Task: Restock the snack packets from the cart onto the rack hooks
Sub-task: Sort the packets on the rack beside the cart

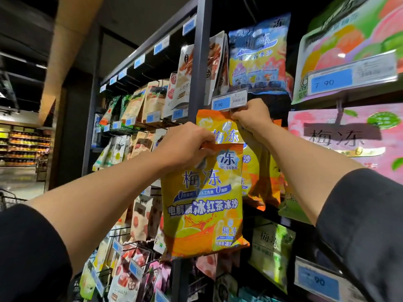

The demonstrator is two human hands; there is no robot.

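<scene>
My left hand (pixel 185 144) grips a stack of orange-yellow snack packets (pixel 205 199) near their top, holding them up in front of the rack. My right hand (pixel 250 116) pinches the top edge of the rear orange packet (pixel 216 118) right under a price tag (pixel 229 101) at the end of a hook. More orange packets (pixel 261 179) hang behind my right forearm. The hook itself is hidden by my hand and the tag.
A dark upright rack post (pixel 201 62) stands just left of the hook. Blue-yellow packets (pixel 259 55) hang above, pink packets (pixel 349 136) to the right, green ones (pixel 272 247) below. A cart edge (pixel 8 201) shows at far left.
</scene>
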